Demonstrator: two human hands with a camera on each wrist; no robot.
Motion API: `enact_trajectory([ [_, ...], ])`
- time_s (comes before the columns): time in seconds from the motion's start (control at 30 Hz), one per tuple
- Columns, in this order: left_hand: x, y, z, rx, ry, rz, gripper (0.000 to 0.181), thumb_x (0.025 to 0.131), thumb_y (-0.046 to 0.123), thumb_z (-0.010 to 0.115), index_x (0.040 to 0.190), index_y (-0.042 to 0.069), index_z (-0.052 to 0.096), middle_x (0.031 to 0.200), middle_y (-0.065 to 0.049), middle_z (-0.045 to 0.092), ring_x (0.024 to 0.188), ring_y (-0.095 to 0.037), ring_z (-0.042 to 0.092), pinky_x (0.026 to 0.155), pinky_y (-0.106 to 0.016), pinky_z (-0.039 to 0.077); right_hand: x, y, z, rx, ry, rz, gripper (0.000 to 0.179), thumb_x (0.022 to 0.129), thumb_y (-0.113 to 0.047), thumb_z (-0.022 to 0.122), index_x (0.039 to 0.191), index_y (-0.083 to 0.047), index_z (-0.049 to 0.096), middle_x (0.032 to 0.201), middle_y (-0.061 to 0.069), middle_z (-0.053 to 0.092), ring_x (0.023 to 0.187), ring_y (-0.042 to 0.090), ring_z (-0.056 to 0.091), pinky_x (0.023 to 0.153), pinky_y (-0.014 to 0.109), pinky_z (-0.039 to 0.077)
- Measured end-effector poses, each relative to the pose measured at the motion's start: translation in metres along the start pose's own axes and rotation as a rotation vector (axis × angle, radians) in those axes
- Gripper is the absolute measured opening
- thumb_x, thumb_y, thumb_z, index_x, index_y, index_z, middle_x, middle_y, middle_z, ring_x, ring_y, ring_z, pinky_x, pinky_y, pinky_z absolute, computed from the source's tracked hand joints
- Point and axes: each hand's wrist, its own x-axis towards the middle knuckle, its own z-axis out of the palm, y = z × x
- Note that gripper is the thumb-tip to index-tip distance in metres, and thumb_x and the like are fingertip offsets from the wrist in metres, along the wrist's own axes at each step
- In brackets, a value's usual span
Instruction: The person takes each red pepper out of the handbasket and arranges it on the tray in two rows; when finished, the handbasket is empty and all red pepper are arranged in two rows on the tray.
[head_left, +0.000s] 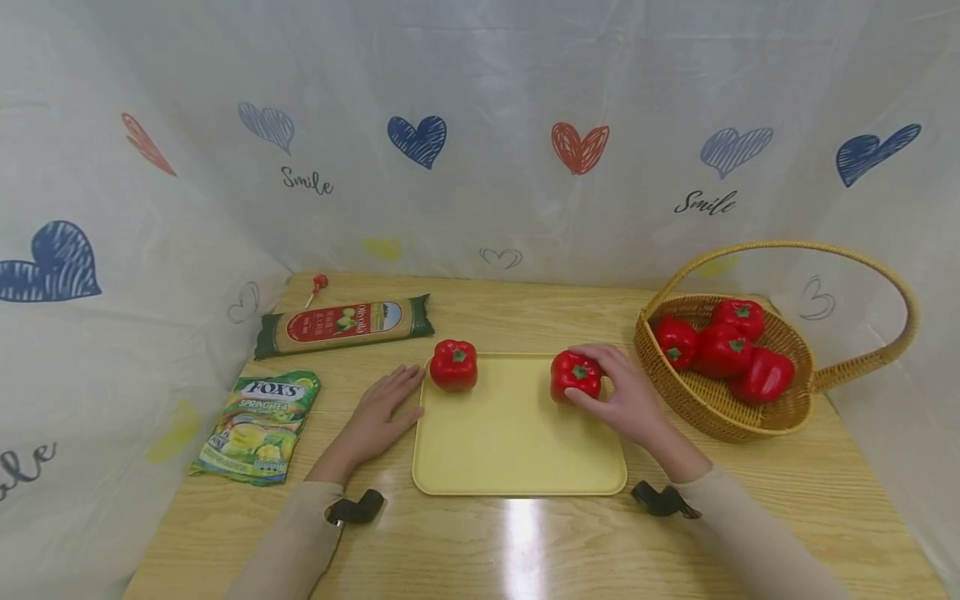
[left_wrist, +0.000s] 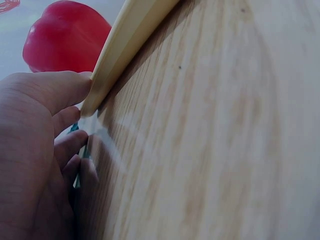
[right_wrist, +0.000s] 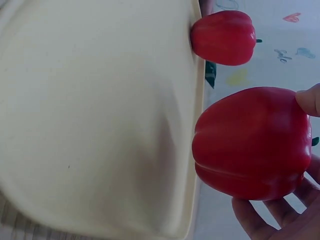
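Observation:
Over the right part of a pale yellow tray [head_left: 517, 450], my right hand [head_left: 618, 392] grips a red bell pepper [head_left: 574, 377] between thumb and fingers. The right wrist view shows this bell pepper [right_wrist: 252, 145] close over the tray's surface, with a shadow below it. A second red bell pepper [head_left: 453, 365] sits in the tray's far left corner. My left hand [head_left: 380, 421] lies at the tray's left edge, fingers extended, palm toward the table. In the left wrist view its thumb [left_wrist: 70, 90] touches the tray's rim [left_wrist: 120, 50].
At the right stands a wicker basket [head_left: 693, 408] with a tall handle, holding several red bell peppers [head_left: 722, 350]. On the left lie a pasta packet [head_left: 345, 325], a green FOXS candy bag [head_left: 258, 427] and a red lollipop [head_left: 319, 282]. A printed curtain [head_left: 480, 208] hangs behind the wooden table [head_left: 435, 550].

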Motion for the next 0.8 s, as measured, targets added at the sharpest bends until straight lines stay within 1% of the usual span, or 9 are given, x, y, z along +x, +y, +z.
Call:
enact_trajectory([
  [0.37, 0.001, -0.001, 0.0, 0.0, -0.001, -0.005, 0.063, 0.103, 0.033, 0.06, 0.158, 0.01, 0.039, 0.164, -0.011, 0.034, 0.154, -0.033, 0.021, 0.126, -0.051, 0.01, 0.011, 0.001, 0.014, 0.041, -0.03, 0.011, 0.056, 0.086, -0.024, 0.083, 0.136, -0.012, 0.061, 0.133, 0.008, 0.059, 0.119, 0.025, 0.058, 0.096, 0.047, 0.055],
  [0.67, 0.001, 0.0, -0.001, 0.002, -0.001, -0.003, 0.063, 0.103, 0.033, 0.06, 0.158, 0.01, 0.039, 0.164, -0.011, 0.034, 0.154, -0.034, 0.021, 0.126, -0.051, 0.011, 0.02, -0.001, 0.025, 0.054, -0.047, -0.009, 0.056, 0.087, -0.025, 0.083, 0.136, -0.012, 0.06, 0.134, 0.008, 0.059, 0.119, 0.025, 0.058, 0.096, 0.046, 0.055],
  [0.8, 0.001, 0.0, -0.001, 0.004, -0.002, -0.003, 0.063, 0.103, 0.034, 0.06, 0.158, 0.01, 0.038, 0.164, -0.011, 0.034, 0.154, -0.033, 0.021, 0.126, -0.051, 0.011, 0.024, -0.002, 0.029, 0.065, -0.06, -0.004, 0.056, 0.087, -0.025, 0.082, 0.137, -0.012, 0.059, 0.136, 0.008, 0.058, 0.121, 0.025, 0.058, 0.098, 0.046, 0.054],
])
